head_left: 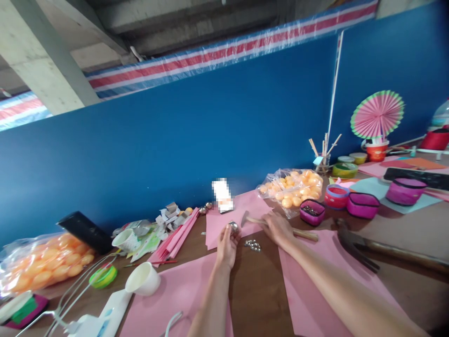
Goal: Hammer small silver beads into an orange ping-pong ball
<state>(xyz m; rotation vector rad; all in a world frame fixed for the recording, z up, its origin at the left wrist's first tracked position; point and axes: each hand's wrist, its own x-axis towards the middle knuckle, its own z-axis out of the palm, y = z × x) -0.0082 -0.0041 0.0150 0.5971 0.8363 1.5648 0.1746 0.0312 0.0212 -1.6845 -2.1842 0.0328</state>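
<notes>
My left hand (227,249) holds up a small round ball (233,227) covered in shiny metal between its fingertips. My right hand (278,226) is closed over the wooden handle of a small hammer (257,220). The hammer lies low over the pink paper, its metal head pointing left toward the ball. On the brown table between my hands sits a small heap of shiny silver pieces (253,245), too small to name surely. More shiny balls (205,208) rest at the back, beside a bright, blurred-out phone-like screen (222,195).
Bags of orange balls (298,187) stand at back right and far left. A larger hammer (386,245) lies at right, near purple containers (312,213). White cups (142,279), cables and a power strip (114,309) occupy the left. A blue partition (196,140) closes the back.
</notes>
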